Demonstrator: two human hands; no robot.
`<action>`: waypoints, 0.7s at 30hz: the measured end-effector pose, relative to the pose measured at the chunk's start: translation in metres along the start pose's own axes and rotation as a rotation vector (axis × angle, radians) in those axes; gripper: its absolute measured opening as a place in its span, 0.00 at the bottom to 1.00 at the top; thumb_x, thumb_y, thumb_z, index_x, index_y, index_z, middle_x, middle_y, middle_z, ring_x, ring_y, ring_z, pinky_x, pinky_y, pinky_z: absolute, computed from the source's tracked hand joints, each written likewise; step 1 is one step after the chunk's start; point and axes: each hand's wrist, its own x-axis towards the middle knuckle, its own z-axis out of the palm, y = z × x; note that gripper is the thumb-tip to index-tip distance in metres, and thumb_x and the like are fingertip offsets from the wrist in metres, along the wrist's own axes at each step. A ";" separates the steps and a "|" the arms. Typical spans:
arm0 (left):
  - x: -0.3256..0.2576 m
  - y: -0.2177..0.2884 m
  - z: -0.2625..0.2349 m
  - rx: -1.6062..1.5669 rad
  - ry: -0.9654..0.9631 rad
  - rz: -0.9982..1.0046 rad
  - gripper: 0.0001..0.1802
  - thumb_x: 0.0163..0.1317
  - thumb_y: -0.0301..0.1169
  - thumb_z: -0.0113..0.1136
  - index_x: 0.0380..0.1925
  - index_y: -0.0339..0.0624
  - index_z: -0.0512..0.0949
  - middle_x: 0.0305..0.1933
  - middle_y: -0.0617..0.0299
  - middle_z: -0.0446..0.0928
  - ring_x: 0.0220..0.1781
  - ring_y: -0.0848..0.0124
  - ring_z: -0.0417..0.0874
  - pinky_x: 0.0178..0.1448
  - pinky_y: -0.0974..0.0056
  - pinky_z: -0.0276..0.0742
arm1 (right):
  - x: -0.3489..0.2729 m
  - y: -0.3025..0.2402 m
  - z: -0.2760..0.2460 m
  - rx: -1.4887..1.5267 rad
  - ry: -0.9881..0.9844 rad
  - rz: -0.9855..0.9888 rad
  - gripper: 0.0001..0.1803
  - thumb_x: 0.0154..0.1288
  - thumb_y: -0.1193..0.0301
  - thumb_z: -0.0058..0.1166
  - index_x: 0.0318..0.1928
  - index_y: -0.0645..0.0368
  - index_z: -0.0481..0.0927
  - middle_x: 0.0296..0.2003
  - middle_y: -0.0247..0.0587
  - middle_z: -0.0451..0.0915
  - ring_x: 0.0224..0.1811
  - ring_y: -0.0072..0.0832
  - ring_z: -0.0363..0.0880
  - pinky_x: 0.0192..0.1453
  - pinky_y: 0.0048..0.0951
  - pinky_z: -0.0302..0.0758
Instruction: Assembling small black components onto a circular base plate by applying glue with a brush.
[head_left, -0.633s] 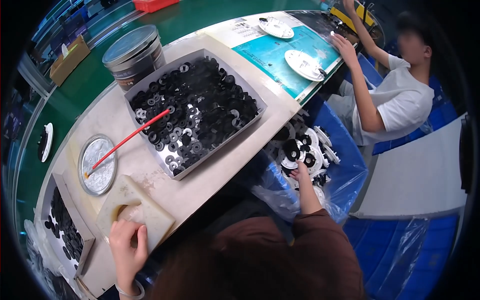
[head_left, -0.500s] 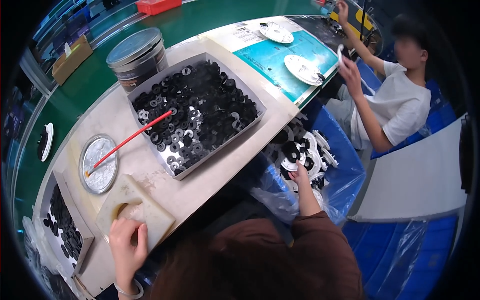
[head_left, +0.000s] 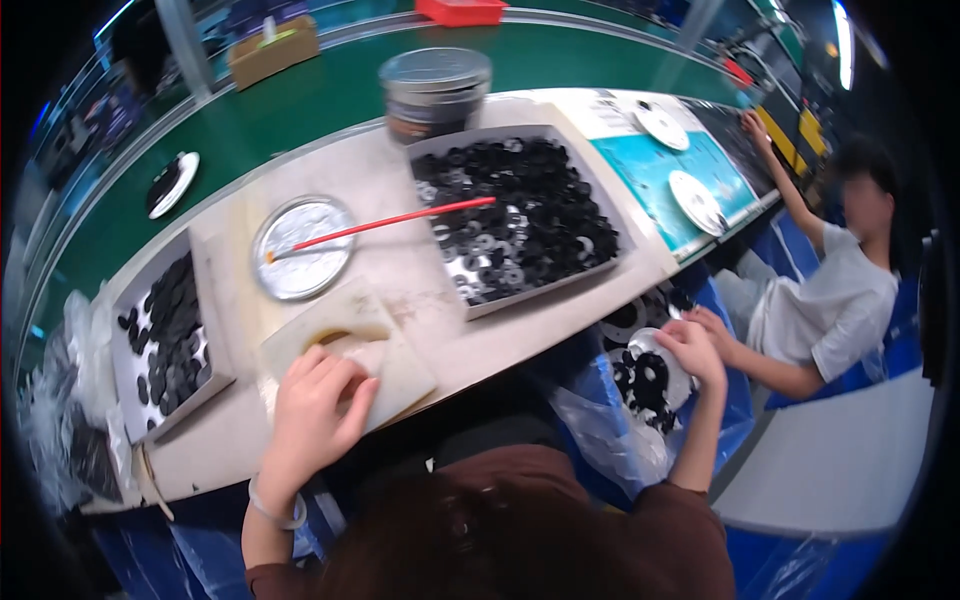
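My left hand [head_left: 325, 405] rests over the near side of a pale square block [head_left: 405, 365] with a round hollow in it. Its fingers are curled and the thumb stands apart, with nothing seen between them. Over the bin at the right, the thumb and fingers of my right hand [head_left: 695, 350] close on the edge of a white disc-shaped part [head_left: 673, 375]; motion blurs it. Black pieces lie against the disc. Close beside it is a co-worker's hand [head_left: 712, 325].
A blue-lined bin [head_left: 735, 385] holds white and black parts. On the table are a tray of black rings [head_left: 540, 295], a red-handled brush [head_left: 400, 222] across a round lid [head_left: 345, 265], a metal tin [head_left: 435, 95] and a box of black discs [head_left: 215, 375]. A co-worker [head_left: 825, 310] sits right.
The view has swung, shifting the table rightward. My right hand has turned at the bin, its fingers now from above on a white disc. The co-worker's near hand has lowered to the bin.
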 end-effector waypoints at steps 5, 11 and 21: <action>-0.005 0.006 -0.004 0.008 0.289 0.134 0.10 0.46 0.24 0.61 0.31 0.39 0.74 0.27 0.59 0.72 0.32 0.61 0.73 0.38 0.61 0.67 | -0.042 -0.111 -0.039 0.662 -0.173 -0.564 0.12 0.63 0.68 0.45 0.31 0.67 0.74 0.26 0.33 0.76 0.28 0.16 0.71 0.31 0.16 0.65; -0.027 0.013 -0.018 0.007 0.720 0.336 0.15 0.40 0.20 0.61 0.30 0.41 0.70 0.28 0.60 0.69 0.29 0.63 0.68 0.36 0.60 0.62 | -0.018 -0.233 0.067 1.023 -0.208 -0.578 0.11 0.70 0.70 0.39 0.44 0.64 0.72 0.34 0.32 0.74 0.35 0.15 0.70 0.39 0.17 0.68; -0.019 0.025 -0.007 0.425 0.373 -0.039 0.17 0.47 0.44 0.63 0.26 0.40 0.75 0.33 0.58 0.67 0.40 0.62 0.67 0.46 0.58 0.60 | -0.007 -0.290 0.127 0.143 0.158 -0.843 0.08 0.60 0.72 0.52 0.39 0.60 0.78 0.14 0.43 0.72 0.14 0.26 0.74 0.22 0.23 0.69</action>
